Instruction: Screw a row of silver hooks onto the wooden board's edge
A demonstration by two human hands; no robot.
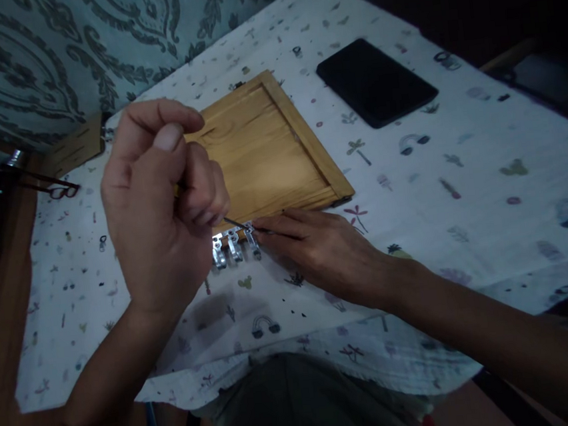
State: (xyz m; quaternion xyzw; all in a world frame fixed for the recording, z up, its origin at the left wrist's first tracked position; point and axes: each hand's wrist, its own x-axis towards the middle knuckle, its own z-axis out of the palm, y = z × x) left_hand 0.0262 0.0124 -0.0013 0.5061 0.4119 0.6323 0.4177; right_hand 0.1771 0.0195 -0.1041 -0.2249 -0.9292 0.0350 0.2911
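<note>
A wooden framed panel (262, 148) lies flat on a printed white cloth (466, 222). Three small metal clips (234, 244) stick out from its near edge. My left hand (162, 204) is raised above the panel's near-left corner, fingers curled into a fist round a thin tool whose metal tip (235, 222) points down at the clips. My right hand (317, 246) lies low on the cloth just right of the clips, fingers pressed together on a thin dark rod or wire (265, 230) touching the rightmost clip.
A black tablet (376, 80) lies on the cloth at the back right. Glasses (55, 188) sit at the left edge near a small cardboard piece (77, 147). A patterned curtain (47, 48) hangs behind. Wooden floor shows at left.
</note>
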